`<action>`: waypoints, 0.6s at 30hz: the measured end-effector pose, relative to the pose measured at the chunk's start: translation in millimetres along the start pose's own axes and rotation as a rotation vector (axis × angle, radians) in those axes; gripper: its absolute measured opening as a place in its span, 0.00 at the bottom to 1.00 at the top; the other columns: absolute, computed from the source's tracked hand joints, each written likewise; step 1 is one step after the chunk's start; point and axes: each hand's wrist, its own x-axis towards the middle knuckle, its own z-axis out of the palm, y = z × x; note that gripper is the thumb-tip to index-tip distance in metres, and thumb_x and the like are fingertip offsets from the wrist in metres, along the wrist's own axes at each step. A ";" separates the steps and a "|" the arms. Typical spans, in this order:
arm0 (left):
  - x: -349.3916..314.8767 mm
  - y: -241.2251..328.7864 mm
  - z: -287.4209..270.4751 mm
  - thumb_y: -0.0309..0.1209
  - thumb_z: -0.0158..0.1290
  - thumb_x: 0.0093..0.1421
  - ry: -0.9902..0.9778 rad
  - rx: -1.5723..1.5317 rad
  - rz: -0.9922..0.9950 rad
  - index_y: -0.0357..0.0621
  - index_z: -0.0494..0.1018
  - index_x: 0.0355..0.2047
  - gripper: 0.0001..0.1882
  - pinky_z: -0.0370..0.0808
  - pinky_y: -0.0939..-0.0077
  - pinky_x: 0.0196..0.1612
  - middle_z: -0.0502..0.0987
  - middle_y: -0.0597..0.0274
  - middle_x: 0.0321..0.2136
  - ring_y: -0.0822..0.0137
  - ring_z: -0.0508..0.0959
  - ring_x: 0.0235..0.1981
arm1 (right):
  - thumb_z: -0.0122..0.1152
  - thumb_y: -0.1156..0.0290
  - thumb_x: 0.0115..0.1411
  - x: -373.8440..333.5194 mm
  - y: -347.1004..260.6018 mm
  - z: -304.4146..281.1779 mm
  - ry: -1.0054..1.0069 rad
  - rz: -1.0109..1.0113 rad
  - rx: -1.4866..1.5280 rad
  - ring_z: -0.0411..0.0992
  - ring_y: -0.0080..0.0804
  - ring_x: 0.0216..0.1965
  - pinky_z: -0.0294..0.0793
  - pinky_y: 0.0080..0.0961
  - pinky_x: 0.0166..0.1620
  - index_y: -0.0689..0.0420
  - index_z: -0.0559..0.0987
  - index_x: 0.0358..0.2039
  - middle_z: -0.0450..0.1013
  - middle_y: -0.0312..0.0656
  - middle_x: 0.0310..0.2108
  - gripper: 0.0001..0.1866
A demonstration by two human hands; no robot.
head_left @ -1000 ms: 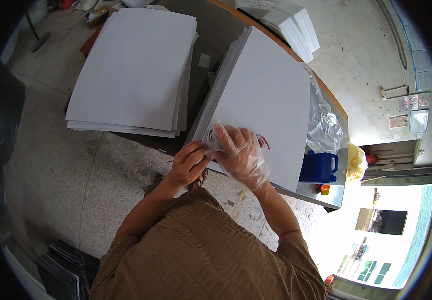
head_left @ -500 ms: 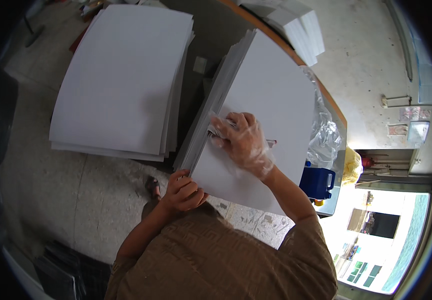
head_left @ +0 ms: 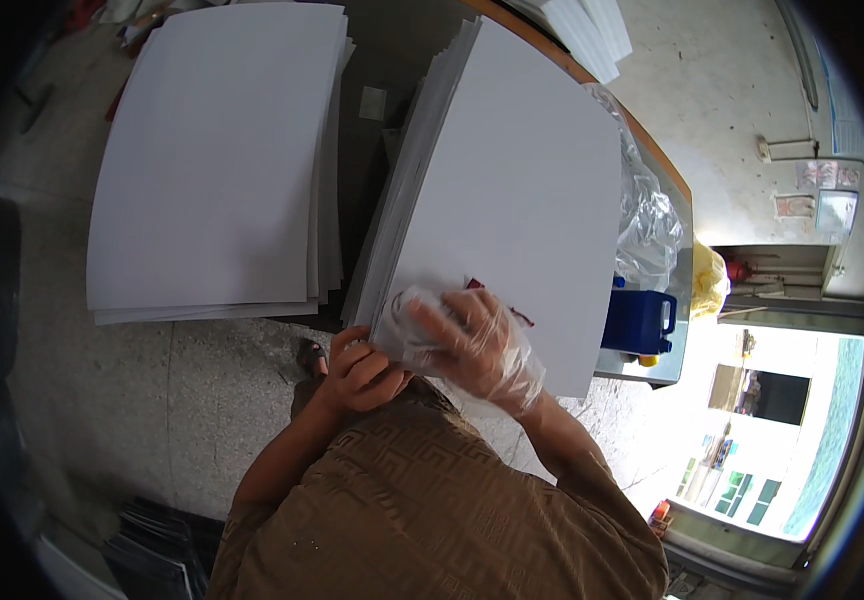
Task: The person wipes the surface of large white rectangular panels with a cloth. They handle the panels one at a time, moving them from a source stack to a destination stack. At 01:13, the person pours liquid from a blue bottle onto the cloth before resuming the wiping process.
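A tall stack of large white sheets [head_left: 522, 170] lies before me, its layered edge facing left. At its near left corner, my bare left hand [head_left: 360, 372] is closed, fingers curled over the sheets' edge. My right hand [head_left: 472, 345] wears a loose clear plastic glove and rests on the top sheet close beside the left one. Its fingers are bent over something I cannot make out; dark red bits [head_left: 522, 318] show past the fingers. To the left stands a second stack of white sheets [head_left: 212, 160], which neither hand touches.
Crumpled clear plastic [head_left: 647, 225] and a blue jug [head_left: 638, 322] sit on the table right of the stack. Farther right are a yellow bag [head_left: 710, 280] and a bright opening [head_left: 782, 430]. White bundled pieces [head_left: 587, 30] stand beyond the table's far edge.
My right hand has slid nearer along the stack's left side to the corner by my left hand. The left hand keeps its hold. The whole view has shifted slightly.
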 end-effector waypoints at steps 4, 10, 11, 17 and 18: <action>1.1 -1.7 0.0 0.29 0.68 0.48 0.000 -0.024 0.017 0.53 0.71 0.37 0.19 0.74 0.53 0.46 0.66 0.65 0.40 0.61 0.67 0.42 | 0.78 0.64 0.39 4.0 -2.0 4.0 0.007 0.015 -0.219 0.72 0.46 0.38 0.74 0.42 0.39 0.44 0.75 0.58 0.70 0.48 0.41 0.41; -1.0 -0.5 -1.8 0.28 0.68 0.46 -0.027 0.000 -0.017 0.53 0.71 0.35 0.19 0.75 0.53 0.45 0.65 0.65 0.39 0.62 0.68 0.42 | 0.76 0.70 0.41 46.7 52.4 4.0 -0.080 0.037 -0.253 0.72 0.47 0.42 0.76 0.42 0.42 0.43 0.73 0.62 0.71 0.49 0.41 0.43; -2.0 0.4 -1.4 0.28 0.69 0.45 -0.023 0.012 -0.030 0.53 0.71 0.34 0.19 0.76 0.53 0.46 0.66 0.66 0.39 0.63 0.69 0.42 | 0.76 0.70 0.43 62.4 65.4 3.4 -0.072 0.059 -0.272 0.72 0.48 0.43 0.76 0.43 0.43 0.43 0.72 0.62 0.71 0.49 0.42 0.42; 2.2 7.5 -2.8 0.31 0.67 0.47 -0.039 0.041 -0.053 0.55 0.70 0.34 0.17 0.78 0.53 0.46 0.66 0.66 0.38 0.64 0.70 0.42 | 0.58 0.54 0.64 178.7 207.6 -11.2 -0.053 0.293 -0.366 0.72 0.52 0.48 0.73 0.42 0.52 0.44 0.70 0.63 0.72 0.54 0.45 0.28; 2.7 11.3 -3.3 0.32 0.66 0.48 -0.044 0.037 -0.060 0.55 0.70 0.34 0.16 0.78 0.53 0.46 0.66 0.66 0.38 0.64 0.70 0.42 | 0.54 0.49 0.66 189.5 238.2 -14.0 -0.074 0.362 -0.335 0.71 0.52 0.50 0.73 0.42 0.53 0.42 0.69 0.64 0.72 0.54 0.47 0.28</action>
